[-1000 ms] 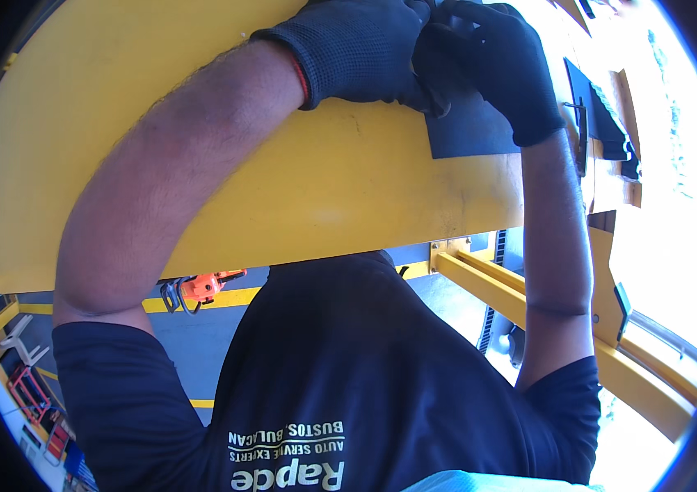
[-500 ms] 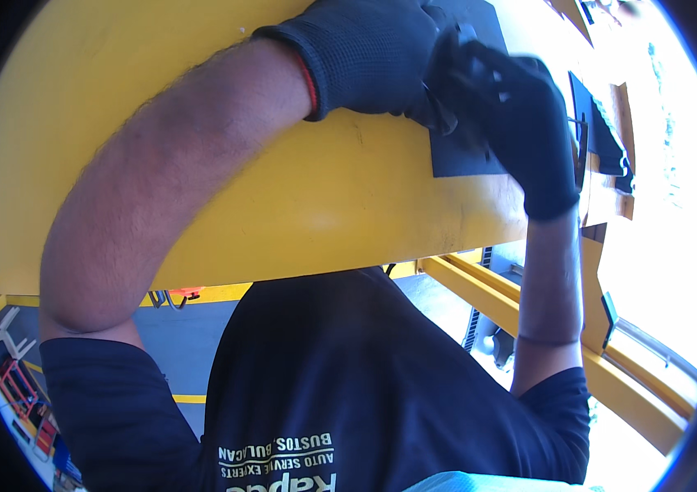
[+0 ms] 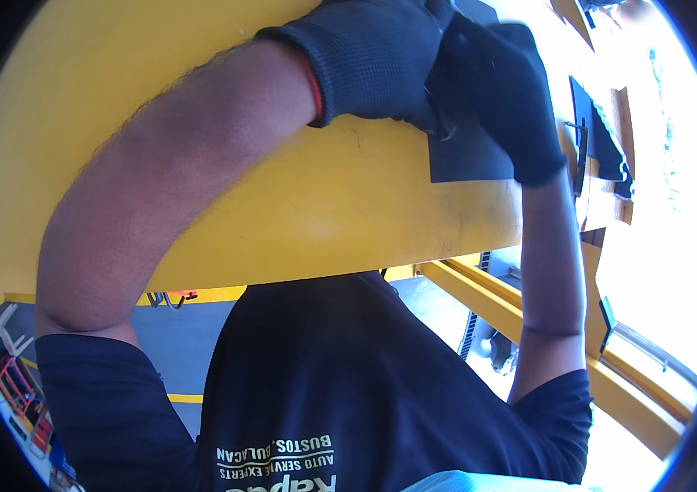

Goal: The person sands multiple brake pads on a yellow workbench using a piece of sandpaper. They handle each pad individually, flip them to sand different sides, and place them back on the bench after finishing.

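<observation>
Both hands wear dark knit work gloves and meet over a smooth yellow panel (image 3: 283,221). My left hand (image 3: 377,66) has a red-edged cuff; its fingers are curled toward the right hand. Pressed against them, my right hand (image 3: 500,102) is closed, its fingers largely hidden behind its own back. What the two hands hold between them cannot be made out. Beneath them a flat dark rectangular sheet (image 3: 467,160) lies on the yellow surface, partly covered by the hands.
To the right of the panel are a dark strip-like part (image 3: 607,139) and a thin dark handle-like piece (image 3: 581,156). Yellow beams (image 3: 479,297) run below the panel at the right. A red-framed rack (image 3: 16,385) stands at the lower left, beyond a grey floor (image 3: 201,336).
My right hand has moved up and slightly left, closing in against my left hand. Its fingers, seen blurred before, are now turned away. The left hand has barely moved.
</observation>
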`<state>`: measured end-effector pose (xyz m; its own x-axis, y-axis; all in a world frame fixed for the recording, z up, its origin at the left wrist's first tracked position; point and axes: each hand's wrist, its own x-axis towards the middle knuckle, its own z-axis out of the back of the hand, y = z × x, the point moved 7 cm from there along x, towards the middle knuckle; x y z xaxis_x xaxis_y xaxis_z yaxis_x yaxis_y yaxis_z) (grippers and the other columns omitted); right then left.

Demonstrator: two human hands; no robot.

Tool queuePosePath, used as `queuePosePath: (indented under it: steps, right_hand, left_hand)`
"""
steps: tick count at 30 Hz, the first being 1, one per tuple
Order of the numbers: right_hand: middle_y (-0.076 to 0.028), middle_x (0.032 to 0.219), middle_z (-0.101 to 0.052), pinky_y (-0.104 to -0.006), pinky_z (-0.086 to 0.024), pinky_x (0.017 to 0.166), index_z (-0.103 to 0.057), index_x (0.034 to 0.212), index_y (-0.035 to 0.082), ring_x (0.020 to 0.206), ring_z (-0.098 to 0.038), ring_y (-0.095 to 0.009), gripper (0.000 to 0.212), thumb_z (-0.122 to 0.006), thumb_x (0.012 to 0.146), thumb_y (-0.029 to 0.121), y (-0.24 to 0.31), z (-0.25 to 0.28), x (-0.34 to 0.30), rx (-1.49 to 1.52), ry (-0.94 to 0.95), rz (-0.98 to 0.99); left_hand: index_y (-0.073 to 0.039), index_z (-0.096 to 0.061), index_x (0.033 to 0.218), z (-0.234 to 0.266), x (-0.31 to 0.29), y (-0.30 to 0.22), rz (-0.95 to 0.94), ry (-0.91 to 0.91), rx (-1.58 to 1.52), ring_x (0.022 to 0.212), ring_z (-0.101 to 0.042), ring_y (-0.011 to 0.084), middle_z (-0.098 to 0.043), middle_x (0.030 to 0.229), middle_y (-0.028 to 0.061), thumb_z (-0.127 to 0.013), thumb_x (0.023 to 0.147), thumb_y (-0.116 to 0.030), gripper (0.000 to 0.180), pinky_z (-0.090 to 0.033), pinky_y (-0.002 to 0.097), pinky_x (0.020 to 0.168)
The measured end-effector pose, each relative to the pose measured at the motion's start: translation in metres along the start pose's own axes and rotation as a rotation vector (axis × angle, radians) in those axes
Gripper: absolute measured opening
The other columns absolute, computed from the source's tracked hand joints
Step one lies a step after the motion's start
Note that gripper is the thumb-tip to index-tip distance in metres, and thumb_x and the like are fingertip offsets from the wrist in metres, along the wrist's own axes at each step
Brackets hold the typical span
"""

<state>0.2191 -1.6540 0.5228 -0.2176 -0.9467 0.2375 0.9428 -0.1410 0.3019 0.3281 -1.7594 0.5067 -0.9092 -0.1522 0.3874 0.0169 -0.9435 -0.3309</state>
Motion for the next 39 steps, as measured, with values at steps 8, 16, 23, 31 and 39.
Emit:
queuePosePath:
  steps: [8, 16, 23, 31, 39]
  right_hand:
    - [-0.02, 0.101, -0.069, -0.0404, -0.057, 0.079, -0.077, 0.127, 0.013, 0.092, -0.068, -0.035, 0.033, -0.08, 0.095, 0.023, 0.019, 0.013, -0.034, -0.204, -0.101, -0.099]
    - [-0.024, 0.115, -0.067, -0.0468, -0.058, 0.087, -0.075, 0.128, 0.015, 0.104, -0.069, -0.039, 0.038, -0.081, 0.093, 0.03, 0.015, 0.005, -0.002, -0.233, -0.118, -0.062]
    - [-0.015, 0.108, -0.071, -0.0402, -0.06, 0.087, -0.076, 0.13, 0.013, 0.103, -0.071, -0.034, 0.041, -0.082, 0.091, 0.024, -0.025, 0.004, 0.012, -0.049, -0.128, 0.066]
    - [-0.02, 0.111, -0.071, -0.0427, -0.06, 0.085, -0.076, 0.125, 0.013, 0.097, -0.072, -0.04, 0.033, -0.079, 0.093, 0.022, 0.015, 0.009, -0.025, -0.201, -0.173, -0.105]
    - [-0.02, 0.109, -0.069, -0.042, -0.06, 0.085, -0.078, 0.126, 0.014, 0.097, -0.071, -0.035, 0.039, -0.084, 0.089, 0.025, 0.023, 0.008, -0.017, -0.189, -0.149, -0.046]
  left_hand:
    - [0.009, -0.054, 0.139, -0.004, 0.011, 0.003, -0.018, -0.04, 0.08, 0.132, -0.06, 0.0423, -0.063, 0.136, 0.0287, -0.076, 0.082, -0.059, 0.092, -0.043, 0.0566, 0.114]
    - [0.008, -0.059, 0.135, -0.002, 0.009, 0.004, -0.02, -0.034, 0.049, 0.122, -0.065, 0.0384, -0.067, 0.127, 0.0242, -0.074, 0.084, -0.06, 0.086, -0.048, 0.0527, 0.105]
    - [0.01, -0.052, 0.144, 0.0, 0.008, -0.001, -0.05, -0.038, 0.046, 0.128, -0.063, 0.0394, -0.065, 0.133, 0.0262, -0.077, 0.082, -0.062, 0.099, -0.046, 0.0536, 0.11]
    - [0.012, -0.049, 0.147, 0.002, 0.01, -0.007, -0.033, 0.082, 0.088, 0.137, -0.057, 0.0424, -0.059, 0.144, 0.0305, -0.077, 0.083, -0.06, 0.1, -0.04, 0.0552, 0.117]
    - [0.009, -0.052, 0.145, 0.021, 0.006, -0.007, -0.078, 0.119, -0.02, 0.136, -0.058, 0.0408, -0.06, 0.144, 0.0289, -0.079, 0.081, -0.06, 0.098, -0.043, 0.0533, 0.114]
